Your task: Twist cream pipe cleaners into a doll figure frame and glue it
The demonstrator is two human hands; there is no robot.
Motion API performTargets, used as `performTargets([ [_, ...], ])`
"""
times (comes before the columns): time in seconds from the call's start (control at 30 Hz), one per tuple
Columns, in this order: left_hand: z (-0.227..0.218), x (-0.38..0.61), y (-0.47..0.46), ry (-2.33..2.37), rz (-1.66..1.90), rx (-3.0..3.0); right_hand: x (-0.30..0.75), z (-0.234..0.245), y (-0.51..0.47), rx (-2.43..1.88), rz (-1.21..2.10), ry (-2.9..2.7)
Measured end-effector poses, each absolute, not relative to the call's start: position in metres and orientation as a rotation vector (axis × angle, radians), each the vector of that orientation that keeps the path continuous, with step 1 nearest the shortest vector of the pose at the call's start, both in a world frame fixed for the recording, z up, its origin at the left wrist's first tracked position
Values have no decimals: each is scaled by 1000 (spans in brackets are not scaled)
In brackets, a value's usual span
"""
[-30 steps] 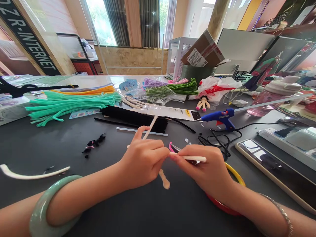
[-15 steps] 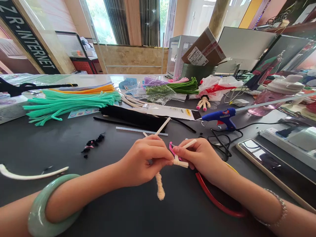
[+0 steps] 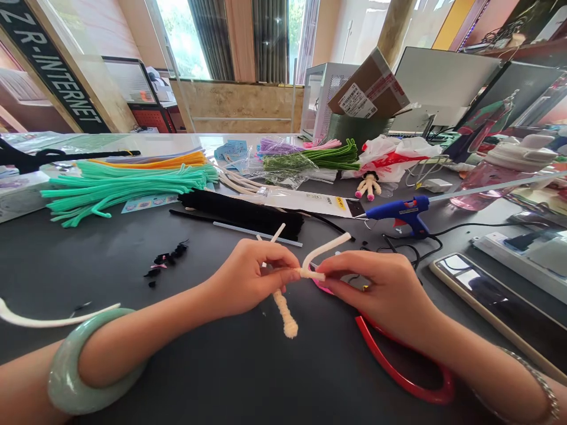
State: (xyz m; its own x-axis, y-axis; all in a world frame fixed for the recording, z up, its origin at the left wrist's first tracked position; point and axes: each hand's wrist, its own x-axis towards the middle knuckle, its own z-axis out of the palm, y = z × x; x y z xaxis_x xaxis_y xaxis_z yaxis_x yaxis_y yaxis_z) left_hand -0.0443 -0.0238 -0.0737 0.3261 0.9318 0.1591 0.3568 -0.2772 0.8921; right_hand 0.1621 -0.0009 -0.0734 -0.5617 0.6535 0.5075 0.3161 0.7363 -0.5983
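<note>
My left hand is closed, thumb and fingers pinching a cream pipe cleaner figure above the table. One twisted, fuzzy limb with a rounded end hangs below that hand, and straight ends poke out above it. To the right, a bent cream stem curves upward beside a short stub. My right hand is closed, its thumb and forefinger pinching at the tip of the stub. Behind its fingertips a pink strip shows in part. Under the right wrist lies a tool with a red curved handle, mostly hidden.
Bundles of mint, black and green pipe cleaners lie across the back. A blue glue gun with its cord, a phone and a power strip are at right. Black scraps lie left.
My right hand has shifted right and turned, now gripping the stub's tip. The long stem beside it has swung up into a curve. The hanging limb has risen slightly.
</note>
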Motion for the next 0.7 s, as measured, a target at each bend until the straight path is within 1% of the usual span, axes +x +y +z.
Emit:
performTargets([
  [0.07,-73,-46,-22,1131,900,1803,163,-76,0,-608,327,-2233],
  [0.13,-73,-47,-21,1114,873,1812,164,-78,0,-536,198,-2246],
  [0.47,-73,-44,-23,1235,905,1860,164,-81,0,-538,-43,-2289],
  [0.57,-71,-43,-26,1351,1118,1937,162,-80,-1,-579,-160,-2186],
  [0.7,-71,-43,-30,1569,1562,1919,161,-78,-4,-643,-317,-2079],
])
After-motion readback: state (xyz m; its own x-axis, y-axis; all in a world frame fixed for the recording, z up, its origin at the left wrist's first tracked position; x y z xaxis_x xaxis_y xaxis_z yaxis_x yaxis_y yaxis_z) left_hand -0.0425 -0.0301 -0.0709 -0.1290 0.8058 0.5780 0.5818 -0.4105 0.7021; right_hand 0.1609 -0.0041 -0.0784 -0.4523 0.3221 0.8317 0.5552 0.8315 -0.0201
